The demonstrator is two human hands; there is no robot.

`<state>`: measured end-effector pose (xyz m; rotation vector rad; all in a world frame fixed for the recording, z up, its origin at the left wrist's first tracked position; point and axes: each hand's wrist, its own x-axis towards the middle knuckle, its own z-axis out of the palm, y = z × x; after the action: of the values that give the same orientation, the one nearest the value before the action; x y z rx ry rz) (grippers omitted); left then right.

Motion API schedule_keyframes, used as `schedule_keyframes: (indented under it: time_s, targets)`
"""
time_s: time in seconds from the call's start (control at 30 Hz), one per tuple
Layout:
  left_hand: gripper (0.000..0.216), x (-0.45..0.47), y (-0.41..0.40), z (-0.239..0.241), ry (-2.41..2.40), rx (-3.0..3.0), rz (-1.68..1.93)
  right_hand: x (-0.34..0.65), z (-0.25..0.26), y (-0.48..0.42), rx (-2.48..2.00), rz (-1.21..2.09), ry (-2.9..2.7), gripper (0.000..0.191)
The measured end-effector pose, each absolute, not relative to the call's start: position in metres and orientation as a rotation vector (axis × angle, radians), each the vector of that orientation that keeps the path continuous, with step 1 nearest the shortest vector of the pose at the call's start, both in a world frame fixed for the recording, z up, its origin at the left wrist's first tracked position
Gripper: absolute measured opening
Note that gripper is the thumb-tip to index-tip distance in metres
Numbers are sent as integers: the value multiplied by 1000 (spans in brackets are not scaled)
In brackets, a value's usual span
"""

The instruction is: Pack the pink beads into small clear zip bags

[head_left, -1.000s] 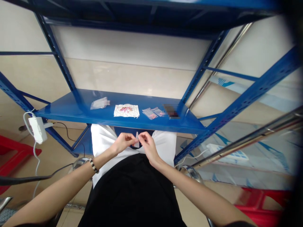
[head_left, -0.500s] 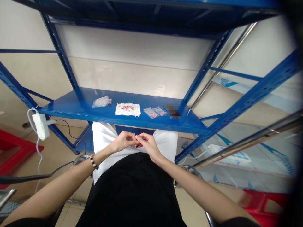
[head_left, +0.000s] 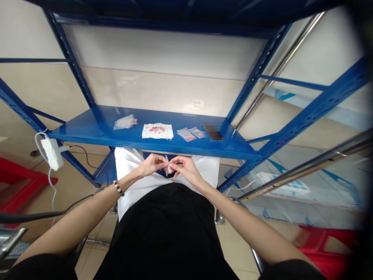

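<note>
The left hand (head_left: 150, 165) and the right hand (head_left: 186, 169) meet in front of the body, above the lap and just below the front edge of the blue metal shelf (head_left: 87, 130). Between them they hold a small clear plastic bag (head_left: 167, 166). Each grip is nearly closed, with thumb and forefinger pinched on the bag, the left from its left side and the right from its right side. The bag stands roughly upright, its long axis running up and down in the view and its upper end pointing toward the shelf edge. It is too small and too see-through to tell whether anything is inside it. A black-and-white beaded bracelet (head_left: 118, 188) sits on the left wrist.

On the shelf, well apart from the hands, lie:
- a loose heap of clear plastic bags (head_left: 125, 122) at the left
- a white cloth with pink beads (head_left: 157, 131) in the middle
- a few small clear bags with pink pieces (head_left: 190, 134) just right of the cloth
- a dark blurred object (head_left: 213, 132) beside those bags

A white power adapter (head_left: 52, 154) hangs by its cord at the shelf's left end.
</note>
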<state>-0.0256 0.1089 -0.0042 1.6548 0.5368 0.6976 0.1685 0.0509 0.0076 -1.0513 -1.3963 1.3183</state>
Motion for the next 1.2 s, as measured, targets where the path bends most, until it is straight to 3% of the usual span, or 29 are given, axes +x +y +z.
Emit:
schedule_keyframes:
  time_s: [0.33,0.6,0.83,1.0,1.2]
  targets:
    - [31,-20,122,-11,655,1781,664,171,-1,66,-1121,1449,-1446,38]
    - [29,-26,93,11,600,1607,578,176,18,53,-1002,1422,-1661,30]
    - [23,-27,115,15,813,1793,737,186,18,74,-1219,1051,-1742,9]
    - [12,-21,105,3,1037,2245,874,177,10,69,-1374,553,-1928,10]
    - [15,-17,86,-2,1082,2322,811,165,-7,66,-1360,654,-1961,15]
